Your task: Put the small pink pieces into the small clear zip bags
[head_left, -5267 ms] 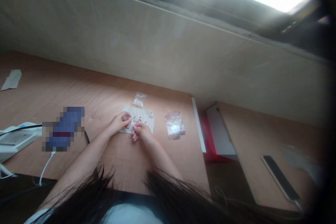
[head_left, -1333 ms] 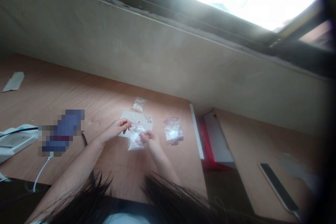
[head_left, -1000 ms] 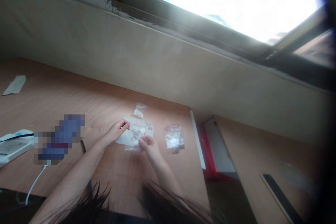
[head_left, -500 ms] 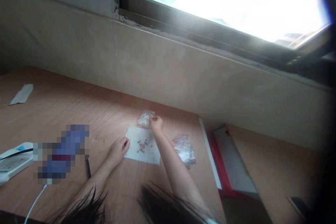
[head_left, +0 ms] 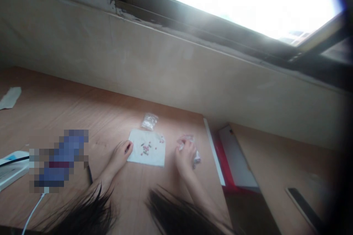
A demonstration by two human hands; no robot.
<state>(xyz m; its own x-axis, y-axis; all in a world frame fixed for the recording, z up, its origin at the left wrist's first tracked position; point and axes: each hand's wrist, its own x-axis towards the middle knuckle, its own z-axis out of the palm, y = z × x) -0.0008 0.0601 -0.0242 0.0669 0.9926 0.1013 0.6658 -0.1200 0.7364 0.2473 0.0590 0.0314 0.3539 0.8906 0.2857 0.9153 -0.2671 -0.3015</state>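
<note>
Mostly clustered, tiny pink and dark pieces (head_left: 145, 148) dot the white sheet (head_left: 154, 159).

With the sheet (head_left: 153, 159) on the table (head_left: 82, 117) as clock centre and the wall (head_left: 154, 55) at twelve, I see small pieces (head_left: 145, 148) lying on it, a bag (head_left: 149, 121) just beyond at twelve, the left hand (head_left: 123, 150) by its edge at nine. At three, the right hand (head_left: 185, 156) rests over another bag (head_left: 197, 157); well past that, towards four, a phone (head_left: 303, 207) lies on a second table (head_left: 256, 147).
</note>
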